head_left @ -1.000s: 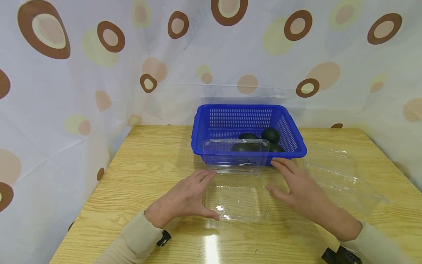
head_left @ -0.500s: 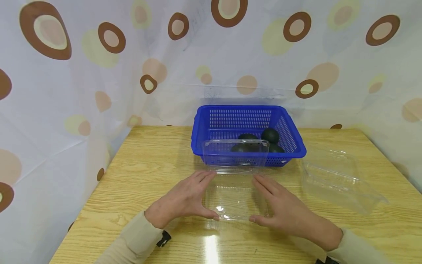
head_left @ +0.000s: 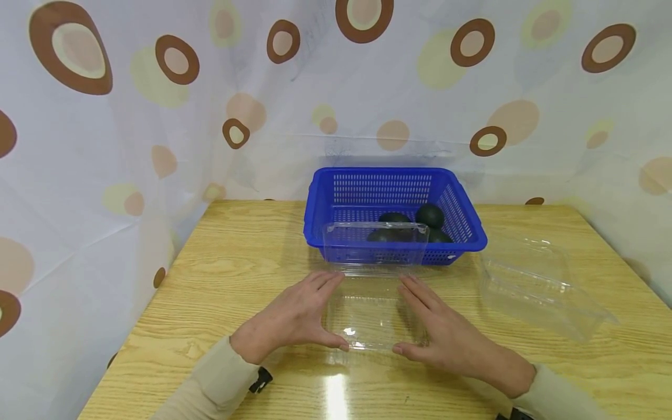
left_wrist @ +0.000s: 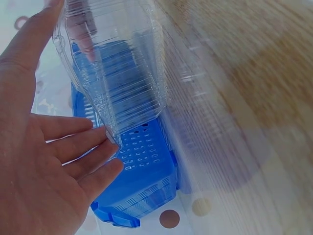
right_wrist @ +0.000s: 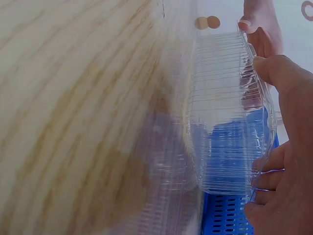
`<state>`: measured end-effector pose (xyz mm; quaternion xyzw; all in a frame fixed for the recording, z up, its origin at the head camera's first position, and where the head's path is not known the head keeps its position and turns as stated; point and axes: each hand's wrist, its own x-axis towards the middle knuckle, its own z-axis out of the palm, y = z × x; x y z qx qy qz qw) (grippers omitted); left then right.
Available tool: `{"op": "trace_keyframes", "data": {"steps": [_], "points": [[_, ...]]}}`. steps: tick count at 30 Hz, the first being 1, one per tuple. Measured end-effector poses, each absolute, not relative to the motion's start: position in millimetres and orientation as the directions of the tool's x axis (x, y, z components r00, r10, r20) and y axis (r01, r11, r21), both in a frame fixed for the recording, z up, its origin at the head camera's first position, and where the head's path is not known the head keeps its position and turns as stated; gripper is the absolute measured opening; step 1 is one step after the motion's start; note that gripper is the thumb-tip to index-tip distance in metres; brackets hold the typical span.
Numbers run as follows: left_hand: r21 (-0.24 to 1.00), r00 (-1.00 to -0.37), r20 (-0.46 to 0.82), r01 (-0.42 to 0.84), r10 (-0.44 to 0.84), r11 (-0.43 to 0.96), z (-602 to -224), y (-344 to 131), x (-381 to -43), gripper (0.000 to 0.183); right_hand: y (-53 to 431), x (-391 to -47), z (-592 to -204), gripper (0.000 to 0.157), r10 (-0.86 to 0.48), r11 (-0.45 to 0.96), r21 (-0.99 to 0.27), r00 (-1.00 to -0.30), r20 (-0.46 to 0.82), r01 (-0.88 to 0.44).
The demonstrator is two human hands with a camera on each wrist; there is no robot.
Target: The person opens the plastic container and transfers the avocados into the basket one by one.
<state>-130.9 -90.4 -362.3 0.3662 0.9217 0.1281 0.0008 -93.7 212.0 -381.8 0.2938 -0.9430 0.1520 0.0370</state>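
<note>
A clear plastic clamshell container [head_left: 375, 321] sits on the table with its lid [head_left: 375, 242] raised at the back. My left hand [head_left: 294, 318] holds its left side, thumb at the near corner and fingers at the far corner. The right hand [head_left: 446, 332] grips the opposite side in the same way. In the left wrist view, the left fingers [left_wrist: 83, 152] touch the container's rim [left_wrist: 73, 73]. The right wrist view shows the right thumb [right_wrist: 274, 68] on the ribbed container [right_wrist: 220, 107]. No contents show inside it.
Behind the container stands a blue perforated basket [head_left: 315, 224] with several dark green round fruits [head_left: 429, 216] at its right. A second clear plastic container [head_left: 541, 286] lies open at the right. A patterned cloth [head_left: 199, 134] hangs around the wooden table [head_left: 220, 274].
My right hand has moved left and toward me, from beside the container onto its right side. The left hand and the container have stayed in place.
</note>
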Motion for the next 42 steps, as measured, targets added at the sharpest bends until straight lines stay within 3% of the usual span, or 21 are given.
{"op": "trace_keyframes", "data": {"steps": [18, 42], "points": [[0.264, -0.779, 0.115, 0.622, 0.616, 0.737, -360.9, -123.0, -124.7, 0.121, 180.1, -104.7, -380.0, 0.101, -0.596, 0.726, -0.331, -0.791, 0.137, -0.604], [0.303, -0.898, 0.070, 0.433, 0.434, 0.849, -359.9, -186.2, -105.8, 0.119, 112.1, -135.6, -383.5, 0.099, -0.714, 0.603, -0.383, -0.687, 0.130, -0.700]]}}
